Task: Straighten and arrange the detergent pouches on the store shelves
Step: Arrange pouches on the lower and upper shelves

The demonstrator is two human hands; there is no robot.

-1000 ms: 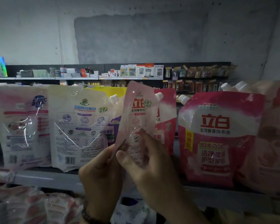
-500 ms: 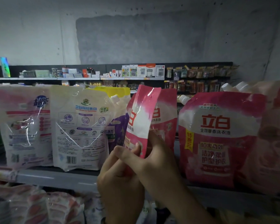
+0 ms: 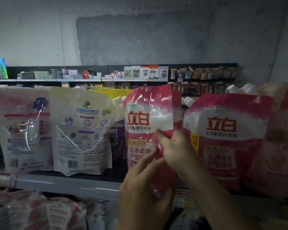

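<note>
The held pink pouch (image 3: 148, 117) is made of glossy plastic film; wrinkles and bright glare streaks are shown across its face. The same shiny, creased film is seen on the white pouch (image 3: 83, 130) and the large pink pouch (image 3: 226, 138). The spout caps (image 3: 118, 100) are moulded in smooth white plastic. The shelf edge (image 3: 65, 183) is finished like smooth painted metal with a dull sheen. The wall (image 3: 140, 39) is surfaced in matt, rough plaster.

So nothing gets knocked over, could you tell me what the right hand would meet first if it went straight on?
Probably the rear pink pouch behind the held pouch: the right hand points up-left into the shelf, though depth is unclear.
</note>
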